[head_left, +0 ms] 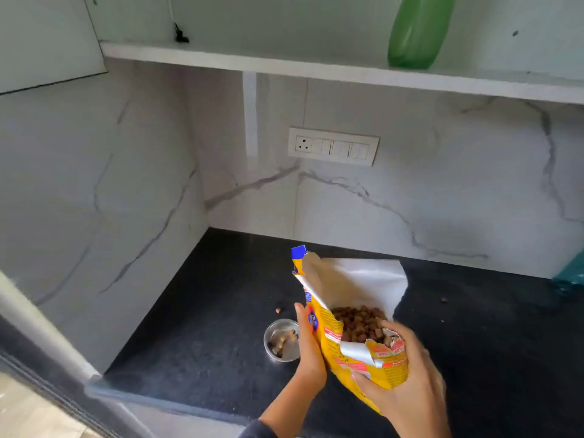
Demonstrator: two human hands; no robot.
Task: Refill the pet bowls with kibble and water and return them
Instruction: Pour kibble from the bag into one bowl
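A torn-open yellow kibble bag is held upright over the black countertop, with brown kibble showing inside. My right hand grips its near torn edge. My left hand lies flat against the bag's left side, fingers straight. Just left of that hand a small steel bowl sits on the counter with a few kibble pieces in it; the hand hides its right rim.
A loose kibble piece lies behind the bowl. A marble wall with a switch panel backs the counter. A green bottle stands on the white shelf above. A teal object sits at the far right.
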